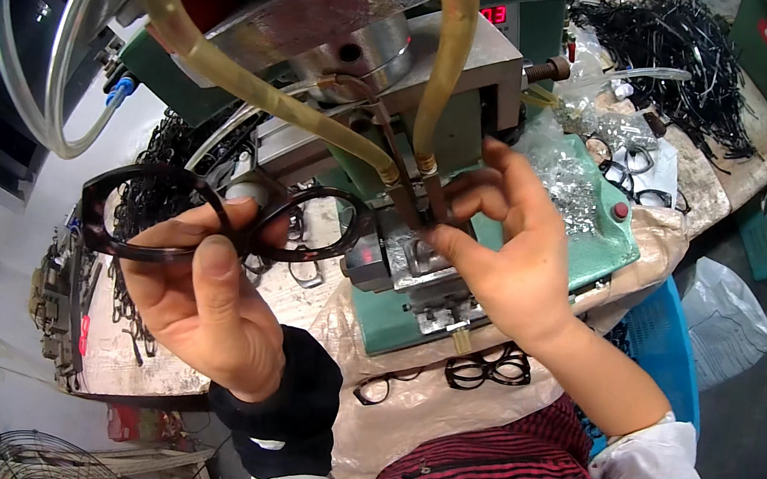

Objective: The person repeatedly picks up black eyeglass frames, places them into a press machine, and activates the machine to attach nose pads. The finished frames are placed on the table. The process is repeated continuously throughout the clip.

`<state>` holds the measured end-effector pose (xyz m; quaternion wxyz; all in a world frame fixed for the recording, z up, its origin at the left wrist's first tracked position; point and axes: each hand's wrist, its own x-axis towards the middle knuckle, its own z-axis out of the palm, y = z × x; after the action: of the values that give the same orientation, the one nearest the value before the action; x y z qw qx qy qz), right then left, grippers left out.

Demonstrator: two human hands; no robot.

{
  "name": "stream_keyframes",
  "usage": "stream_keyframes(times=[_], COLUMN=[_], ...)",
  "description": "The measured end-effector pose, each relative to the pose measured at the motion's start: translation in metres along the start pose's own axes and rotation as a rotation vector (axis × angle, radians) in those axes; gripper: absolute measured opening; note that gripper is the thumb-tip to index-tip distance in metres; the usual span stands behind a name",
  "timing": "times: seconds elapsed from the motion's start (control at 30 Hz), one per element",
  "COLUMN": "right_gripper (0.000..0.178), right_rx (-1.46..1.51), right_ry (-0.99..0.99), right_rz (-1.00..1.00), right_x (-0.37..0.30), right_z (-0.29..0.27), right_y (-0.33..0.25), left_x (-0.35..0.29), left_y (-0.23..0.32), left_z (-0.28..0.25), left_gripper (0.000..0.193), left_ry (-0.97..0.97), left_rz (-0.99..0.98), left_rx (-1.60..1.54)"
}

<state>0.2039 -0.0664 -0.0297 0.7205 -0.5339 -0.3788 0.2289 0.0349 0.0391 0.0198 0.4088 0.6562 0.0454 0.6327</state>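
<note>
My left hand (223,319) is closed on a dark tortoiseshell eyeglass frame (360,226), gripping it near the bridge between thumb and fingers. The frame is held up left of a green and steel press machine (378,269), its right rim close to the machine's metal jaws (414,209). At those jaws my right hand (513,256) has its thumb and index finger pinched together. Whatever lies between these fingertips is hidden or too small to name. Two yellowish hoses (273,109) run down to the jaws, just beside my right fingers.
Dark glasses frames (489,367) lie on brown paper in front of the machine. More frames (636,170) and crumpled clear plastic (565,184) are at its right. A pile of thin dark strips (678,55) covers the far right table. A blue basket (665,348) stands by my right arm.
</note>
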Motion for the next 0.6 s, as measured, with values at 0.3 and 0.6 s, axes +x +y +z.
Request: stream_keyframes(times=[0.3, 0.6], right_gripper=[0.082, 0.072], right_rx=[-0.084, -0.063], right_ry=[-0.056, -0.198], right_rz=[-0.092, -0.056], right_x=[0.002, -0.039], right_z=[-0.001, -0.015], right_y=[0.006, -0.027], left_x=[0.000, -0.037], left_y=[0.001, 0.010], left_z=[-0.002, 0.000], left_gripper=[0.018, 0.020], left_ry=[0.027, -0.235], left_rz=[-0.022, 0.089], left_rx=[-0.016, 0.153])
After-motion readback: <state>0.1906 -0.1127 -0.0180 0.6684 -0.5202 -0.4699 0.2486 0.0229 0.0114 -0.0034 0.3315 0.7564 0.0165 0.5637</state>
